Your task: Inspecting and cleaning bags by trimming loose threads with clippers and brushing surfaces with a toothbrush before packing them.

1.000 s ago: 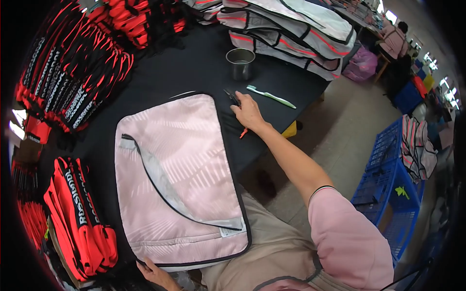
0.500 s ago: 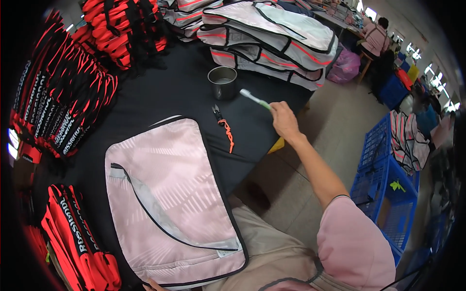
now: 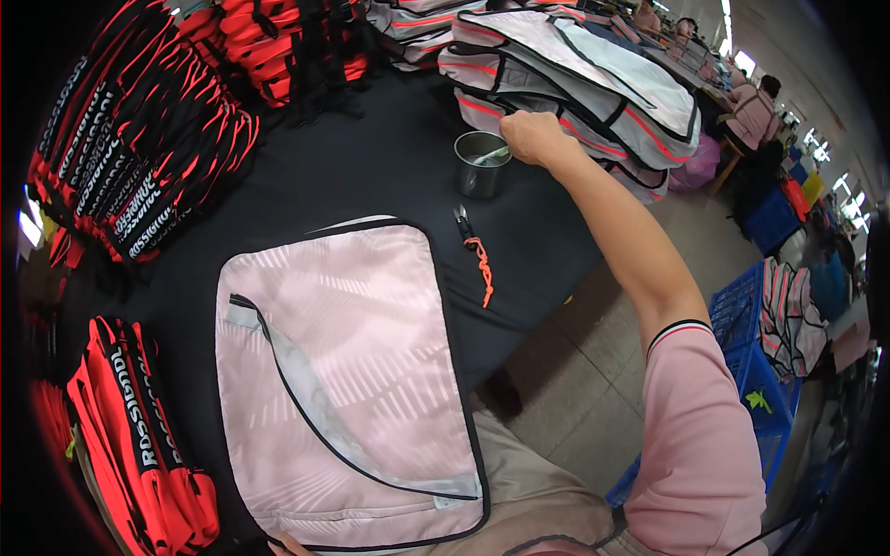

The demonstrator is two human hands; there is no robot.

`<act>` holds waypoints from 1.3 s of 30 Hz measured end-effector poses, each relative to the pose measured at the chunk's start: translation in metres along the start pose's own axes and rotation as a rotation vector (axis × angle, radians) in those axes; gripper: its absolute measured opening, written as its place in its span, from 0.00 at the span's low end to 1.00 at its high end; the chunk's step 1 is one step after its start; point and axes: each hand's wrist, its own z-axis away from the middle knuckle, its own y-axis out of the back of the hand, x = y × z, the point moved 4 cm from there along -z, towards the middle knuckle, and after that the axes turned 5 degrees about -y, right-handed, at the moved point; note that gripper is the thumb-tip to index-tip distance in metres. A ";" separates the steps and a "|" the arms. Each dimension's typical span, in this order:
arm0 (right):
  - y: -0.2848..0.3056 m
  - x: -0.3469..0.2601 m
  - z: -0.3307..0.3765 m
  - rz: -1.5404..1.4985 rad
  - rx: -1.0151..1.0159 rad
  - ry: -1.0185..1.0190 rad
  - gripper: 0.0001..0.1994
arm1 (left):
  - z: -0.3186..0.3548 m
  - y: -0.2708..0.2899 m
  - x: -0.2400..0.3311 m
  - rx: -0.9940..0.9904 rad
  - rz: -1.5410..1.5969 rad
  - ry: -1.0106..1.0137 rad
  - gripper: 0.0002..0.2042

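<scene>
My right hand [image 3: 538, 139] is closed round the handle of a toothbrush [image 3: 493, 156], whose bristle end dips inside a grey metal cup [image 3: 481, 178]. In front of me lies a pink patterned fabric panel [image 3: 362, 306] with black binding and a curved, black-edged opening showing pale grey lining. At the panel's near lower edge only a bit of my left hand [image 3: 292, 547] shows, touching it; the picture's edge cuts off the rest. Small black thread snips [image 3: 466, 227] with an orange cord lie between the cup and the panel.
Grey-and-pink bound fabric pieces [image 3: 593, 83] are stacked behind the cup. Red-and-black straps [image 3: 139, 167] pile up at far left, more red pieces [image 3: 139, 445] nearer. Blue crates [image 3: 756, 371] stand on the floor at right. People sit at work in the distance.
My right hand has brought the toothbrush over to the cup and lowered its bristle end inside. The view has shifted, and the panel stays in place on the table.
</scene>
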 end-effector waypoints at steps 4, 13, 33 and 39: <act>-0.022 -0.019 -0.022 0.070 -0.040 0.049 0.11 | -0.003 -0.001 -0.003 -0.024 -0.017 0.031 0.22; 0.004 0.016 0.006 -0.088 -0.028 -0.014 0.11 | -0.003 -0.002 0.008 -0.014 0.006 0.077 0.27; -0.031 0.047 0.094 -0.356 0.251 -0.207 0.09 | -0.093 -0.034 0.149 -0.093 -0.010 -0.959 0.12; -0.016 -0.040 0.137 -0.917 0.321 -0.066 0.12 | -0.164 -0.171 0.197 -0.124 -0.413 -1.421 0.24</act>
